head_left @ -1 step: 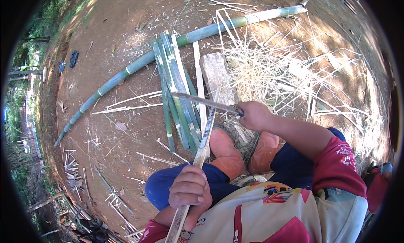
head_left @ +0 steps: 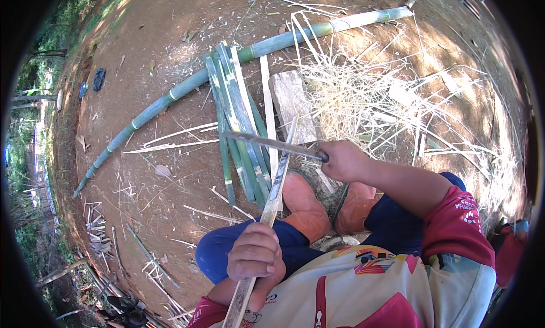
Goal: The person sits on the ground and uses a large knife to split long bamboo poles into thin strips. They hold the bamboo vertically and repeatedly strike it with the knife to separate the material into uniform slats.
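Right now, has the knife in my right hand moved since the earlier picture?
Yes, slightly: the knife has shifted toward you and a little left, judged against the wooden block.

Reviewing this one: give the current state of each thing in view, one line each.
Left hand: closed around the bamboo strip.
Right hand: closed on the knife.
Bamboo strip: split, held at a slant.
Knife: bare blade, crossing the strip in view.
Bamboo pole: unsplit, lying down.
Green strips: split, piled together.
Shavings: loosely heaped.
Wooden block: lying on the ground.
Boots: worn.
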Tool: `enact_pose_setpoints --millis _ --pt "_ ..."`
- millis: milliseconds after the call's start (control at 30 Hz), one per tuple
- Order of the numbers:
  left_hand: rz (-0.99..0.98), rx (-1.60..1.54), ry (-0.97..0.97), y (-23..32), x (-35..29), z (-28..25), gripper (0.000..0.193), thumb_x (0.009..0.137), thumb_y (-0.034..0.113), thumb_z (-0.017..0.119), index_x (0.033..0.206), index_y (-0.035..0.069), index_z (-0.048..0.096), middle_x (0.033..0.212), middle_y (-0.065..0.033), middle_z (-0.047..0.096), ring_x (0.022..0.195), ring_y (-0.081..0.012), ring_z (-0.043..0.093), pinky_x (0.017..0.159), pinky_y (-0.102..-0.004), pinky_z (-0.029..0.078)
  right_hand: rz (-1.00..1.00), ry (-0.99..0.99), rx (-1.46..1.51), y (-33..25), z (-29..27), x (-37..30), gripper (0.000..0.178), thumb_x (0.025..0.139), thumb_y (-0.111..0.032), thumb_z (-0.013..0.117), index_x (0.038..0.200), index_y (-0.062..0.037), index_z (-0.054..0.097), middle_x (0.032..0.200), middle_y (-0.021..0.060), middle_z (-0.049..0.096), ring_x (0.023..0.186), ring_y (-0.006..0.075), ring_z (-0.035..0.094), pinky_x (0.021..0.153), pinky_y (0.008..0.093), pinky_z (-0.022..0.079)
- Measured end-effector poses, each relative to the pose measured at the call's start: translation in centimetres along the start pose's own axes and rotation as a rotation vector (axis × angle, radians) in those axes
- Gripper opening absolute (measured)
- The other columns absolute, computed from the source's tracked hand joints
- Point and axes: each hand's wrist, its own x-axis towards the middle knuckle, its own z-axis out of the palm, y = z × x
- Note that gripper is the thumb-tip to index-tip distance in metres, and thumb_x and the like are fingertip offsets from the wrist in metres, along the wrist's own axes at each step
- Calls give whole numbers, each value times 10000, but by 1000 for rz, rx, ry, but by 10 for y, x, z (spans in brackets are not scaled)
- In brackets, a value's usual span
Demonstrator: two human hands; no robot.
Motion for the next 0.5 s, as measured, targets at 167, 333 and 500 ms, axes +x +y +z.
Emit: enact_pose_setpoints --millis 167,333,500 --pt "32 -4 -8 -1 0 -2 665 896 730 556 734 86 539 550 3 457 457 -140 437 529 -321 434 -171 130 56 7 18 1 238 788 -178 648 997 -65 627 841 172 667 835 389 672 768 497 537" --pt "-13 -3 -95 1 -2 -13 655 835 748 603 777 97 559 555 -11 535 480 -179 547 561 -361 541 84 68 66 44 19 39 280 793 -196 660 1031 -52 627 914 182 691 915 384 679 815 493 538" --pt "-7 -8 -87 -1 -2 -11 655 835 750 601 775 100 561 546 -8 532 481 -186 553 562 -369 546 140 46 -12 62 24 71 291 828 -239 639 1057 -60 653 961 197 702 951 371 685 852 474 547"
